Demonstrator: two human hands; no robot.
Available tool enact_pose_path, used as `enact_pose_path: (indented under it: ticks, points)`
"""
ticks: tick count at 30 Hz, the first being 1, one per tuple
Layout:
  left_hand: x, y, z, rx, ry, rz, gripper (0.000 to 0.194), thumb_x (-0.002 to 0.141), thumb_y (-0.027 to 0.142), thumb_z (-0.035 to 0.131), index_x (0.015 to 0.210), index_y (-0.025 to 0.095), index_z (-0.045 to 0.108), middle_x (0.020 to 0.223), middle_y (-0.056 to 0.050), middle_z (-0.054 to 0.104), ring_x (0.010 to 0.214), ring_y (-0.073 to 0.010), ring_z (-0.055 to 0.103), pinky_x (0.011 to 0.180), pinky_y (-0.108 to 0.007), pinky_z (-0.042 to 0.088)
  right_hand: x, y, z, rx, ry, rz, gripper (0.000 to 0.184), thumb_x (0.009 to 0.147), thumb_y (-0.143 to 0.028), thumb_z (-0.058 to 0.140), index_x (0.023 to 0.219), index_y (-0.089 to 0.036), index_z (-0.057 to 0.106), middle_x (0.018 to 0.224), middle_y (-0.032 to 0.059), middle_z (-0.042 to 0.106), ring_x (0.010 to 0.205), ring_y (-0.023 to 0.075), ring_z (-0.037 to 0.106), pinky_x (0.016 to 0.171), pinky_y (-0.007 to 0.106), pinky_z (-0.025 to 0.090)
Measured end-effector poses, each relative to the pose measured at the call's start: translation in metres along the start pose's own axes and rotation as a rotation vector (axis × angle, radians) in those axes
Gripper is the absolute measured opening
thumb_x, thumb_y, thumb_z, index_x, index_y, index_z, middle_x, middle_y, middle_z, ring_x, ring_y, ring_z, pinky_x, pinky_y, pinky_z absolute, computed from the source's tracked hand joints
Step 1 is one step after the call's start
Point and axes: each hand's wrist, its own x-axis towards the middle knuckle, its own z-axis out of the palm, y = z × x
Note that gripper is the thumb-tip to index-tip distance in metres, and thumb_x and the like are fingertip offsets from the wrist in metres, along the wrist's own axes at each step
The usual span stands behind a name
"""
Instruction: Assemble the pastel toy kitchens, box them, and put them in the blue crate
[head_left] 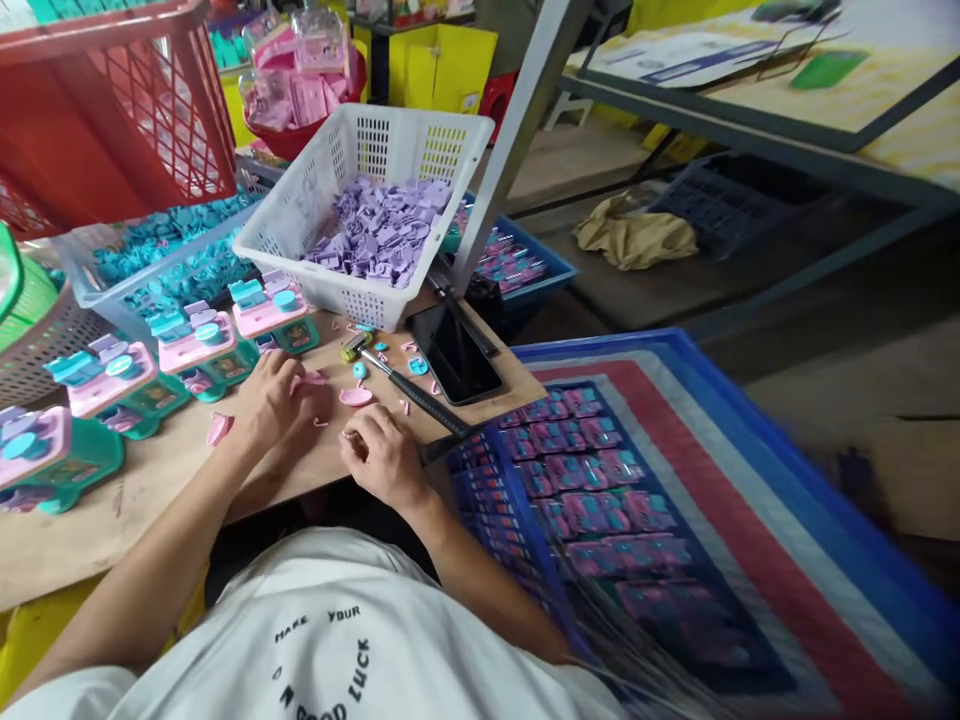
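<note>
My left hand (271,398) rests on the wooden table (135,480), fingers curled over a small pink plastic piece (311,378). My right hand (381,455) lies near the table's front edge with its fingers pinched on a tiny pink part that I cannot make out. Between and beyond the hands lie loose pink and teal bits (356,396), a screwdriver (409,385) and a black phone (454,352). A row of pink-and-teal toy cash registers (191,345) stands to the left of the hands.
A white basket of purple parts (375,235) sits behind the hands. Clear bins of teal parts (161,262) and a red crate (105,110) are at the back left. A blue crate of packed toys (600,490) stands at the right, with a metal post (514,130) rising beside the basket.
</note>
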Motion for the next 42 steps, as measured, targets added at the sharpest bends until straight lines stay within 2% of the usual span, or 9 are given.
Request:
enact_pose_path:
  ticks: [4,7,11,14,20,25,28,33,42]
  points:
    - [-0.005,0.001,0.004,-0.124,-0.119,0.242,0.022,0.093,0.019,0.051,0.112,0.017,0.063,0.119,-0.015,0.065,0.105,-0.0278,0.062,0.09,-0.042,0.053,-0.001,-0.001,0.002,-0.063,-0.011,-0.003,0.014,0.091,-0.012,0.058,0.081,-0.023,0.055,0.084,0.0048,0.064,0.082,0.0205,0.061,0.077,0.031,0.05]
    - [-0.003,-0.002,0.003,-0.235,-0.145,0.217,0.025,0.095,0.032,0.057,0.115,0.017,0.06,0.121,-0.016,0.065,0.107,-0.0274,0.063,0.09,-0.041,0.053,-0.001,-0.002,0.003,-0.079,-0.026,0.002,0.014,0.091,-0.013,0.058,0.081,-0.022,0.056,0.084,0.0054,0.065,0.082,0.0209,0.061,0.077,0.032,0.049]
    - [0.008,-0.004,0.007,-0.241,-0.178,0.084,0.017,0.093,0.035,0.059,0.088,0.019,0.06,0.085,-0.008,0.066,0.084,-0.0239,0.061,0.078,-0.037,0.05,0.002,-0.003,0.0,-0.027,-0.081,0.036,0.016,0.091,-0.013,0.058,0.079,-0.022,0.058,0.082,0.0046,0.064,0.081,0.0201,0.062,0.077,0.03,0.049]
    - [0.011,-0.002,0.008,-0.349,-0.139,-0.033,0.019,0.088,0.037,0.064,0.084,0.019,0.059,0.078,-0.005,0.064,0.075,-0.021,0.059,0.071,-0.033,0.047,0.005,-0.001,-0.005,0.058,-0.147,0.078,0.018,0.09,-0.009,0.057,0.078,-0.022,0.059,0.08,0.0029,0.062,0.077,0.0177,0.062,0.075,0.028,0.05]
    - [-0.005,0.001,-0.013,-1.154,-0.11,-0.43,0.057,0.078,0.055,0.08,0.117,0.017,0.066,0.096,-0.007,0.072,0.067,-0.0141,0.061,0.054,-0.024,0.042,0.007,0.004,-0.018,0.118,-0.211,0.13,0.018,0.094,-0.007,0.053,0.093,-0.02,0.067,0.091,0.0063,0.069,0.079,0.0174,0.066,0.074,0.028,0.053]
    - [-0.028,0.006,-0.013,-1.528,-0.159,-0.702,0.051,0.065,0.054,0.091,0.094,0.015,0.076,0.077,-0.003,0.07,0.061,-0.01,0.059,0.053,-0.02,0.043,0.006,0.003,-0.029,0.052,-0.258,0.148,0.018,0.096,-0.01,0.056,0.086,-0.02,0.067,0.09,0.0071,0.068,0.088,0.0206,0.067,0.083,0.034,0.056]
    - [-0.035,0.012,-0.005,-1.534,-0.165,-0.739,0.05,0.061,0.054,0.092,0.087,0.014,0.075,0.074,-0.004,0.072,0.061,-0.0116,0.063,0.05,-0.018,0.041,0.012,-0.002,-0.026,0.165,-0.167,0.203,0.014,0.098,-0.017,0.059,0.09,-0.021,0.07,0.095,0.0068,0.071,0.086,0.0181,0.069,0.076,0.03,0.058]
    - [-0.037,0.023,0.0,-1.402,-0.07,-0.648,0.051,0.062,0.059,0.09,0.075,0.014,0.069,0.066,-0.004,0.071,0.055,-0.0118,0.061,0.048,-0.02,0.044,0.03,-0.017,-0.002,0.379,0.036,0.296,0.011,0.098,-0.03,0.063,0.094,-0.023,0.07,0.094,0.0037,0.075,0.079,0.0145,0.072,0.07,0.026,0.062]
    - [-0.049,0.022,0.01,-1.138,0.055,-0.515,0.036,0.08,0.051,0.077,0.083,0.017,0.069,0.068,-0.005,0.073,0.056,-0.0155,0.067,0.05,-0.023,0.051,0.034,-0.026,0.026,0.471,0.128,0.391,0.01,0.09,-0.03,0.071,0.09,-0.022,0.065,0.086,0.003,0.076,0.075,0.0156,0.075,0.072,0.028,0.065]
